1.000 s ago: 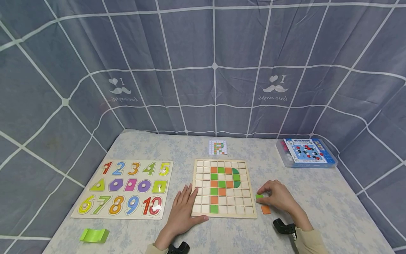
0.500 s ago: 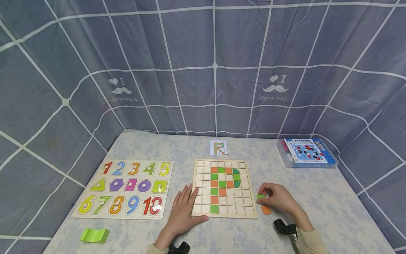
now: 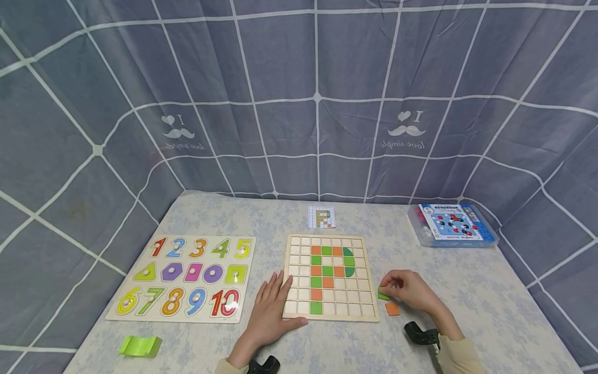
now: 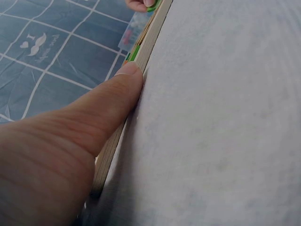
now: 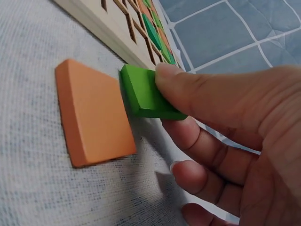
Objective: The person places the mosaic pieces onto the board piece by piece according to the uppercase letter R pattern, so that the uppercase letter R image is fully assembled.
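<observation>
My right hand (image 3: pixel 407 290) pinches a green square tile (image 5: pixel 143 94) between thumb and fingers, tilted close over the tablecloth. Beside it an orange square tile (image 5: pixel 96 115) lies flat on the cloth. To their left is a wooden grid board (image 3: pixel 364 296), where orange, light green and dark green pieces form a letter P shape. My left hand (image 3: pixel 271 314) rests at the board's lower left corner with its fingers straight along the left side. In the left wrist view its thumb (image 4: pixel 108 101) lies against the board's front edge.
A pattern card (image 3: pixel 321 217) lies behind the board. On the left is a number and shape puzzle board (image 3: pixel 187 317), with a green curved block (image 3: pixel 140 347) in front of it. A clear plastic box (image 3: pixel 452 225) with a blue label stands at the back right.
The green tile has tipped in my right hand's fingers, which have shifted slightly. My left hand stays in place on the board.
</observation>
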Tool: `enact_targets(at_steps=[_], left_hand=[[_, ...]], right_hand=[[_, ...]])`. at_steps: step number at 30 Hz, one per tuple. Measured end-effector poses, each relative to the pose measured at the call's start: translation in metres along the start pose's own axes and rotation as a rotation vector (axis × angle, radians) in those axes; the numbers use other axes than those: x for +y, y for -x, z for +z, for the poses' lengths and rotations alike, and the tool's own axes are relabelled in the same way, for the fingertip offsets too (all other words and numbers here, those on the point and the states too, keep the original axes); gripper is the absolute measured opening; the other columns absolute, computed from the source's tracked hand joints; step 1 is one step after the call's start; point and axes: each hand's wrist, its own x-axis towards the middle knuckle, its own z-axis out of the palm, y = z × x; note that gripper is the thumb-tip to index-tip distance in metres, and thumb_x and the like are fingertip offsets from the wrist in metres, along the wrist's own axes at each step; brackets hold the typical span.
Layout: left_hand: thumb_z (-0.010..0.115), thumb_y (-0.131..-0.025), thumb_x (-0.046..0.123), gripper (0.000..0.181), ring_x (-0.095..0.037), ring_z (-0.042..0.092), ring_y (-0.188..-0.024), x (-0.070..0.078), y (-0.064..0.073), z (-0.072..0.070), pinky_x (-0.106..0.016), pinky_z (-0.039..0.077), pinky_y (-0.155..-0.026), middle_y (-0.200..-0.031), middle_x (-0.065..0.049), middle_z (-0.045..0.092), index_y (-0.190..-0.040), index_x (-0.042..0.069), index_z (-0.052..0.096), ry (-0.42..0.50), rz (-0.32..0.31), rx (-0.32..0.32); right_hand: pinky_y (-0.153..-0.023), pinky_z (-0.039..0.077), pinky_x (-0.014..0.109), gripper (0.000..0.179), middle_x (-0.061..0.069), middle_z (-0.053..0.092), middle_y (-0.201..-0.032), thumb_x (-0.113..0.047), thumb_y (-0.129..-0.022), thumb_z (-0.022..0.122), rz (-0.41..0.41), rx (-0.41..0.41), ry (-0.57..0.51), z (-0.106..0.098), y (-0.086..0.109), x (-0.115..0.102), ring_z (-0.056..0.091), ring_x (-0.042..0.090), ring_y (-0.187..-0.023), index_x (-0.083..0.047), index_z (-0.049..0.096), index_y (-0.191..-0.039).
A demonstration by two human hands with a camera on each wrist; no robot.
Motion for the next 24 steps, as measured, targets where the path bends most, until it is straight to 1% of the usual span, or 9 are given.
enact_targets(at_steps=[4,9,14,20,24], left_hand=[[0.065,-0.076,0.063,0.098,-0.036,0.012,-0.141,0.000,-0.001,0.000,-0.051,0.008,-0.110,-0.152,-0.021,0.023,-0.147,0.004,0.033,-0.008,0.007,0.003],[0.066,-0.076,0.062,0.098,-0.036,0.013,-0.141,0.000,-0.001,-0.002,-0.051,0.008,-0.110,-0.152,-0.021,0.023,-0.147,0.004,0.033,-0.015,0.016,0.010],[0.066,-0.076,0.062,0.098,-0.036,0.012,-0.141,0.000,-0.001,-0.002,-0.051,0.008,-0.110,-0.152,-0.021,0.023,-0.147,0.003,0.033,-0.009,0.016,0.008],[0.066,-0.076,0.062,0.098,-0.036,0.013,-0.141,-0.001,-0.001,-0.002,-0.051,0.009,-0.110,-0.152,-0.021,0.023,-0.147,0.004,0.033,-0.015,0.015,0.005],[0.066,-0.076,0.061,0.097,-0.037,0.013,-0.140,-0.001,-0.001,-0.002,-0.051,0.009,-0.110,-0.152,-0.021,0.023,-0.147,0.003,0.033,-0.017,0.025,0.009]], right_hand=[[-0.053,0.038,0.024,0.007,-0.002,0.056,-0.069,-0.014,-0.081,0.075,0.023,0.005,-0.020,-0.002,-0.001,-0.002,0.046,0.013,-0.062,-0.009,0.070,-0.081],[-0.053,0.038,0.024,0.007,-0.002,0.057,-0.069,-0.016,-0.083,0.075,0.025,0.036,-0.035,-0.002,-0.003,-0.006,0.046,0.012,-0.061,-0.010,0.070,-0.083],[-0.054,0.042,0.024,0.009,-0.002,0.060,-0.071,-0.018,-0.083,0.074,-0.022,0.050,-0.067,0.002,-0.009,-0.013,0.050,0.013,-0.061,-0.010,0.070,-0.084],[-0.054,0.040,0.025,0.010,-0.003,0.061,-0.071,-0.021,-0.084,0.074,-0.081,0.027,-0.091,0.013,-0.018,-0.026,0.049,0.013,-0.062,-0.012,0.070,-0.083],[-0.055,0.042,0.026,0.008,-0.003,0.061,-0.072,-0.020,-0.084,0.073,-0.118,0.001,-0.109,0.022,-0.024,-0.034,0.050,0.013,-0.062,-0.013,0.070,-0.083]])
